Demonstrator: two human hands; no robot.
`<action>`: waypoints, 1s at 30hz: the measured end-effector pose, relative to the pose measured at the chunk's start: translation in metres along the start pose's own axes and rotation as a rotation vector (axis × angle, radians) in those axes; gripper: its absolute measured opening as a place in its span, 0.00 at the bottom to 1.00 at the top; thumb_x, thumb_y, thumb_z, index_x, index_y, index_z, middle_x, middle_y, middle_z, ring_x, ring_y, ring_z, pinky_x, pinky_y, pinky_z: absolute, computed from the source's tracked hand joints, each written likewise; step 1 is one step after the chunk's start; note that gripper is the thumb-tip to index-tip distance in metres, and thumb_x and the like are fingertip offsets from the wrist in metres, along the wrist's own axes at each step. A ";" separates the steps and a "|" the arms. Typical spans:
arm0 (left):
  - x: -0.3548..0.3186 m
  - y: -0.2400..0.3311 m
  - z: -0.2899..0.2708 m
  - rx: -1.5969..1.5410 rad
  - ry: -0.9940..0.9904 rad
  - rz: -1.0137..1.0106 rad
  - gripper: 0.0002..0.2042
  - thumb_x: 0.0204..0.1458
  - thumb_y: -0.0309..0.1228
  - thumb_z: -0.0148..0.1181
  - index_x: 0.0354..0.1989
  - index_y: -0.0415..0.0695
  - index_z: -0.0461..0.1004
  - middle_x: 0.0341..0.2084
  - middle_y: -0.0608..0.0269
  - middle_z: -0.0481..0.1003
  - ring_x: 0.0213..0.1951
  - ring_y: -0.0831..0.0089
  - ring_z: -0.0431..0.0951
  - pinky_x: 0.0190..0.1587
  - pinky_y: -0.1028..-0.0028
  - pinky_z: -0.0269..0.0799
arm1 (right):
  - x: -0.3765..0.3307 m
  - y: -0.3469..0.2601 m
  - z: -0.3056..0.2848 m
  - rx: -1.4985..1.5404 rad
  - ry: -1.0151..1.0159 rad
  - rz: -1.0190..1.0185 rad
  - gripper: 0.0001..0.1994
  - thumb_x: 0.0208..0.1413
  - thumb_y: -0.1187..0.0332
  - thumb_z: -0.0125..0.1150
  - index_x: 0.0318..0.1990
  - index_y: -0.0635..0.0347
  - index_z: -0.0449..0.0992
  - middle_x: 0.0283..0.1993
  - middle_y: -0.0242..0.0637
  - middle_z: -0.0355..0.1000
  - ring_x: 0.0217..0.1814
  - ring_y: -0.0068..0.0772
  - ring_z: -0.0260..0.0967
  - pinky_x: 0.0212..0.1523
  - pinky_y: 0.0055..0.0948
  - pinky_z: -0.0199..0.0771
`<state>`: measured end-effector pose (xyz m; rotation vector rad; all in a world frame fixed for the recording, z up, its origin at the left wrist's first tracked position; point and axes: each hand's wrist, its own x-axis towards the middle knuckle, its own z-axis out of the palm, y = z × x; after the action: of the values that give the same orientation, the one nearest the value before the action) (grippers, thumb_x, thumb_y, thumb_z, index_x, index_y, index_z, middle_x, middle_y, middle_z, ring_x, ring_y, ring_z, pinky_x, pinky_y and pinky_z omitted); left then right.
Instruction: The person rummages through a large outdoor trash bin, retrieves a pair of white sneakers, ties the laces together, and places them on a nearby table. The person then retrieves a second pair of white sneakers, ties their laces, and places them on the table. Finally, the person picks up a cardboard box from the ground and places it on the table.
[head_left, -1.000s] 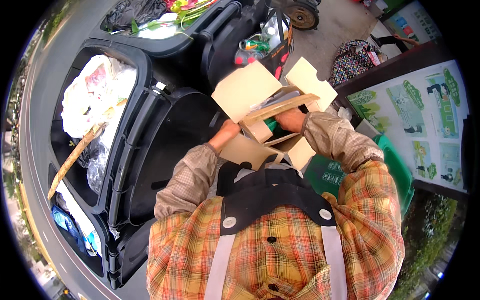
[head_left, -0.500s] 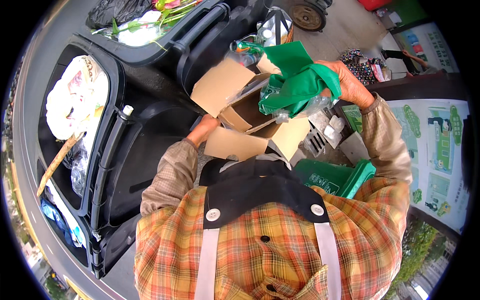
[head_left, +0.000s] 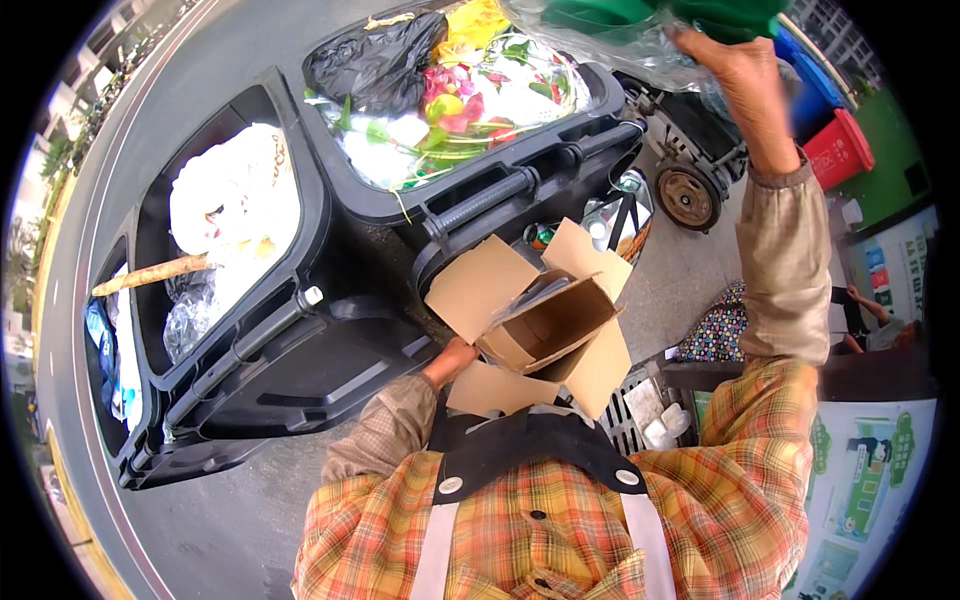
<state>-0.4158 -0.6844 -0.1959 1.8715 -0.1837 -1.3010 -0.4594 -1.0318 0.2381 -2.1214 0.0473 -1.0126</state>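
My left hand (head_left: 452, 360) is closed on the near left side of a brown cardboard box (head_left: 556, 322), whose flaps stand spread apart. A smaller carton seems to sit inside it. High at the upper right, my right hand (head_left: 745, 85) grips a green cloth bag (head_left: 725, 14) together with crumpled clear plastic (head_left: 610, 45). Part of this bundle passes out of the top edge. Beneath it is a wheeled bin (head_left: 470, 190) full of flowers (head_left: 462, 105), a black plastic bag (head_left: 380, 65) and other waste.
At left, another dark bin (head_left: 322, 215) holds a white bag (head_left: 225, 190) and a wooden stick (head_left: 150, 273). A bag of bottles (head_left: 618, 222) is behind the box. Further right are a cart wheel (head_left: 688, 197), a red bin (head_left: 840, 148) and a patterned bag (head_left: 715, 325).
My right hand has lifted the green bag and plastic from over the box, up and away toward the bins. My left hand stays on the box. The view has shifted.
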 end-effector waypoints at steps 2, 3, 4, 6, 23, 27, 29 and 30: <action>0.013 -0.019 0.004 -0.019 0.040 0.020 0.17 0.45 0.29 0.53 0.44 0.33 0.70 0.37 0.48 0.74 0.39 0.61 0.74 0.40 0.66 0.67 | 0.015 0.010 0.085 -0.399 0.066 -0.341 0.18 0.37 0.72 0.65 0.40 0.59 0.72 0.37 0.40 0.72 0.39 0.38 0.70 0.41 0.32 0.69; -0.006 0.005 0.007 0.004 0.046 0.006 0.18 0.44 0.28 0.53 0.44 0.33 0.70 0.37 0.48 0.74 0.40 0.61 0.74 0.41 0.66 0.67 | 0.007 0.022 0.113 -0.507 -0.010 -0.430 0.31 0.34 0.67 0.69 0.51 0.53 0.65 0.52 0.49 0.63 0.54 0.48 0.60 0.50 0.37 0.64; -0.006 0.008 0.009 0.008 0.050 0.030 0.18 0.44 0.26 0.51 0.45 0.33 0.69 0.37 0.48 0.73 0.39 0.61 0.74 0.39 0.66 0.68 | -0.004 0.047 0.141 -0.469 -0.188 -0.341 0.39 0.32 0.65 0.72 0.57 0.50 0.59 0.61 0.48 0.52 0.62 0.49 0.50 0.57 0.38 0.58; -0.009 0.006 0.013 0.017 0.054 0.065 0.19 0.44 0.24 0.49 0.48 0.34 0.66 0.37 0.50 0.73 0.36 0.63 0.74 0.36 0.66 0.69 | -0.033 0.100 0.181 -0.426 -0.384 -0.215 0.40 0.32 0.66 0.71 0.58 0.51 0.57 0.61 0.48 0.51 0.62 0.52 0.50 0.59 0.39 0.55; -0.025 -0.023 0.011 -0.240 -0.081 -0.050 0.17 0.49 0.21 0.46 0.49 0.35 0.63 0.39 0.56 0.70 0.35 0.69 0.73 0.36 0.71 0.71 | -0.366 0.077 0.099 -0.258 -0.375 0.397 0.10 0.44 0.80 0.52 0.37 0.63 0.73 0.37 0.38 0.71 0.42 0.38 0.67 0.50 0.35 0.64; -0.035 -0.039 0.009 -0.248 -0.084 -0.108 0.16 0.50 0.22 0.49 0.49 0.37 0.65 0.40 0.60 0.71 0.37 0.71 0.73 0.38 0.72 0.71 | -0.376 0.050 0.089 -0.316 -0.614 0.311 0.13 0.39 0.81 0.51 0.35 0.60 0.73 0.37 0.36 0.69 0.45 0.37 0.65 0.57 0.39 0.57; -0.045 -0.034 0.013 -0.251 -0.073 -0.118 0.14 0.51 0.23 0.49 0.48 0.38 0.66 0.40 0.61 0.72 0.37 0.73 0.73 0.38 0.73 0.71 | -0.381 0.045 0.091 -0.367 -0.626 0.253 0.11 0.38 0.76 0.57 0.34 0.59 0.73 0.35 0.35 0.68 0.45 0.36 0.64 0.52 0.37 0.59; -0.042 -0.034 0.015 -0.213 -0.099 -0.088 0.14 0.51 0.23 0.49 0.48 0.38 0.67 0.39 0.61 0.72 0.37 0.73 0.73 0.38 0.73 0.70 | -0.378 0.045 0.092 -0.357 -0.691 0.258 0.12 0.38 0.74 0.59 0.35 0.59 0.73 0.34 0.35 0.67 0.43 0.36 0.63 0.50 0.37 0.60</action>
<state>-0.4578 -0.6483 -0.1914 1.6522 -0.0131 -1.4157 -0.6433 -0.8783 -0.0723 -2.5987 0.1646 -0.0896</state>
